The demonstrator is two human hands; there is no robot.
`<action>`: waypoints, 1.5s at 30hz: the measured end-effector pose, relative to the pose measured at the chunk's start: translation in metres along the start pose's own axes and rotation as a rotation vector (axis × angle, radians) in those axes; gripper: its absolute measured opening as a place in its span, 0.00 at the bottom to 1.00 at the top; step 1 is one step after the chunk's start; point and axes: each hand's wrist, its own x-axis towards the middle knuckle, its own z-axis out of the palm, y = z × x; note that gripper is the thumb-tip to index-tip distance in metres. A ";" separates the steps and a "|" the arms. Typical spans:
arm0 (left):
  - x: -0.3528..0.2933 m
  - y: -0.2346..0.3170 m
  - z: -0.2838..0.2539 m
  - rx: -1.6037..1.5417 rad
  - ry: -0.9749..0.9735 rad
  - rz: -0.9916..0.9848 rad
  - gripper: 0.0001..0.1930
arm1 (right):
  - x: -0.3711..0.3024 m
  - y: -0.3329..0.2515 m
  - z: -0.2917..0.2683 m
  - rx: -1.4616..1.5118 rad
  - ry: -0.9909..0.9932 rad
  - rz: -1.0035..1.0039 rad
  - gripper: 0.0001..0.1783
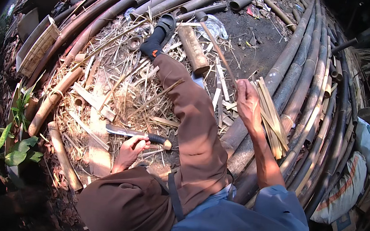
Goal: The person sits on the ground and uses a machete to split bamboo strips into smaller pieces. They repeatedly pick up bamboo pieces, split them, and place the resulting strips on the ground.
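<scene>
My right hand (248, 103) is closed on one end of a thin brown bamboo strip (220, 54). The strip slants up and to the left, away from me. Beside the right wrist, a bundle of pale split bamboo strips (271, 119) rests on the long poles. My left hand (129, 153) is low on the left, its fingers curled together in a pinch. Whatever sits between those fingertips is too small to make out. Right by them lies a knife (124, 130) with a dark wrapped handle, its blade pointing left across a flat wooden board (99, 151).
Shavings and bamboo scraps (139, 96) cover the ground around my outstretched leg (190, 111). A short bamboo piece (193, 49) lies by the foot. Long bamboo poles (299, 65) curve along the right, with white sacks (342, 188) beyond. Green plants (16, 152) grow at left.
</scene>
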 end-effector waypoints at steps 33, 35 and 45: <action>0.039 -0.139 -0.248 -0.293 1.128 -0.105 0.09 | -0.144 0.040 0.302 -0.343 -1.018 -0.229 0.27; 0.038 -0.110 -0.230 -0.765 1.204 0.338 0.09 | -0.136 0.027 0.292 -0.289 -1.012 -0.115 0.22; -0.040 -0.037 -0.167 -0.589 1.314 0.561 0.28 | -0.146 -0.049 0.232 0.249 -1.099 -0.056 0.35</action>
